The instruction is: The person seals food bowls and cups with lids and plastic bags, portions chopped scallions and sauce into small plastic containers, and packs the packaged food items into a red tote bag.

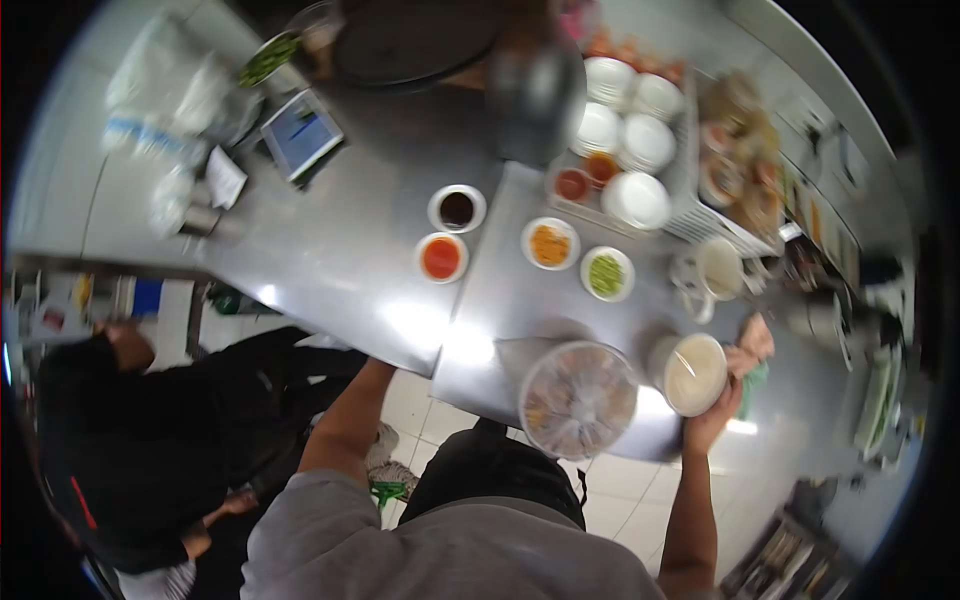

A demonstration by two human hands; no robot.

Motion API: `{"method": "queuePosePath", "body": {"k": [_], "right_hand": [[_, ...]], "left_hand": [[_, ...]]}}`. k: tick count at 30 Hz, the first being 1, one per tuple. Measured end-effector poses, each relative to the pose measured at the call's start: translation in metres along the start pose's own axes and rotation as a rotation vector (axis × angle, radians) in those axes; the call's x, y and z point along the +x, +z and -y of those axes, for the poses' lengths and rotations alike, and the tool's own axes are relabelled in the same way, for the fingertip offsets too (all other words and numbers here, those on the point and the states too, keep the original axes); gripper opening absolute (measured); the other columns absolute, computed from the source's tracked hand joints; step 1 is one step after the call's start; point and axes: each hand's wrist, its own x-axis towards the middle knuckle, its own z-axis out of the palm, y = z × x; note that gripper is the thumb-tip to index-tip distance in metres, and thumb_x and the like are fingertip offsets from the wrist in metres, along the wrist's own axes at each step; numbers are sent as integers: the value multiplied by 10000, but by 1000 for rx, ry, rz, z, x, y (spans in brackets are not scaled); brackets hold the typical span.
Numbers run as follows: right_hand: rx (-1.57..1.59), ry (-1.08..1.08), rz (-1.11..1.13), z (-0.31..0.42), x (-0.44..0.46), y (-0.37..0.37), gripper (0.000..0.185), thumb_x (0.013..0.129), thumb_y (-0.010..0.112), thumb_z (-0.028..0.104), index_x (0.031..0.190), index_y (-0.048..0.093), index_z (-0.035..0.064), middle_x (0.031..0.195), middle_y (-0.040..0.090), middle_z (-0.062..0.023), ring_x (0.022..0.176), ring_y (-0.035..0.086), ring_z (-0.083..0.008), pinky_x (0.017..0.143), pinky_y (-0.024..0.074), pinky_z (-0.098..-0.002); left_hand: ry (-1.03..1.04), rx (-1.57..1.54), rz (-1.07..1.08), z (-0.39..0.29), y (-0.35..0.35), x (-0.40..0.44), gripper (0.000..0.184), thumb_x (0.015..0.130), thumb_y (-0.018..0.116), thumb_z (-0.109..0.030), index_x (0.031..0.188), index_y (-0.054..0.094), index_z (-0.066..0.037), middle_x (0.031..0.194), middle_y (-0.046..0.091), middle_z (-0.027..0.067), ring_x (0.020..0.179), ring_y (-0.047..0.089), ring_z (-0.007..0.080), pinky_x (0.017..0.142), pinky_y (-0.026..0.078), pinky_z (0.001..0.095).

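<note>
My right hand (pixel 709 420) is closed round the side of a round white tub (pixel 694 374) with pale contents, at the right of the steel counter. A crumpled pinkish cloth (pixel 755 340) lies just beyond those fingers. To the left of the tub is a large round container (pixel 579 402) with a see-through top and brownish pieces inside, by the counter's front edge. My left forearm reaches the counter edge; the hand itself is hidden there. Farther up sit small white bowls of dark sauce (pixel 457 209), red sauce (pixel 441 258), orange bits (pixel 549 245) and chopped greens (pixel 606 274).
White stacked bowls (pixel 637 200) stand in a tray at the back right, beside a basket (pixel 735 190) of packets. A white jug (pixel 718 268) is nearby. A tablet (pixel 301 136) rests at the back left. Another person (pixel 170 430) in black is at my left.
</note>
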Motion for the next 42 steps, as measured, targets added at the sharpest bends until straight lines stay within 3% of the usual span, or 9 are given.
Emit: {"method": "queuePosePath", "body": {"k": [11, 15, 19, 23, 26, 30, 36, 38, 42], "right_hand": [[-154, 93, -81, -3, -8, -5, 427, 814, 633, 191, 1223, 562, 92, 1321, 472, -194, 1278, 379, -379, 1095, 246, -514], [-38, 48, -144, -17, -1, -20, 351, 812, 660, 173, 1144, 611, 70, 1283, 515, -193, 1229, 435, -377, 1061, 313, -482], [307, 64, -308, -16, 67, -74, 251, 820, 666, 124, 1052, 630, 35, 987, 648, -163, 920, 606, -345, 824, 476, -407], [331, -116, -291, -7, 202, -94, 264, 809, 679, 153, 1035, 635, 23, 898, 638, -160, 835, 618, -333, 749, 490, -401], [184, -135, -133, -16, 297, -75, 309, 777, 708, 172, 1036, 632, 22, 953, 652, -188, 912, 622, -360, 806, 495, -426], [-16, -51, 241, -4, 333, -79, 371, 739, 739, 183, 1066, 639, 40, 1055, 648, -202, 1017, 610, -361, 881, 488, -427], [92, -279, 76, 11, 304, -86, 298, 749, 736, 204, 962, 666, 9, 931, 672, -198, 882, 643, -363, 783, 505, -429], [398, -170, 407, 42, 260, -129, 185, 753, 728, 172, 842, 677, 18, 699, 657, -119, 592, 620, -228, 583, 492, -319], [642, -506, 744, 96, 180, -152, 219, 757, 769, 130, 930, 667, 42, 751, 629, -30, 682, 565, -94, 632, 472, -241]], "left_hand": [[520, -155, -293, 48, -3, -20, 321, 803, 661, -246, 1067, 637, -65, 1118, 653, 154, 1002, 623, 346, 852, 508, 445], [-183, -214, 854, -13, -186, -84, 407, 653, 797, -127, 1022, 637, -58, 792, 691, 120, 675, 667, 210, 649, 537, 341], [-91, -616, 579, -74, -333, -120, 453, 624, 806, -60, 1034, 617, -26, 779, 677, 85, 662, 638, 152, 665, 534, 291], [518, -889, 312, -240, -418, -148, 459, 681, 837, -146, 1080, 625, -62, 1049, 651, 83, 968, 622, 193, 804, 501, 306], [991, -774, 198, -364, -392, -157, 437, 765, 773, -285, 1113, 600, -86, 1030, 617, 121, 980, 614, 298, 848, 502, 388], [1004, -444, 259, -476, -338, -158, 384, 772, 718, -217, 1106, 606, -64, 976, 596, 150, 925, 624, 324, 777, 524, 432], [890, -235, 43, -521, -279, -132, 329, 757, 656, -134, 1062, 599, -22, 941, 592, 190, 869, 628, 343, 672, 551, 417], [865, -268, 59, -523, -276, -126, 298, 774, 629, -135, 1047, 598, -19, 938, 594, 191, 875, 629, 340, 669, 553, 416], [864, -290, 54, -527, -256, -121, 267, 796, 595, -131, 1032, 594, -4, 952, 599, 207, 856, 639, 344, 662, 562, 429]]}}
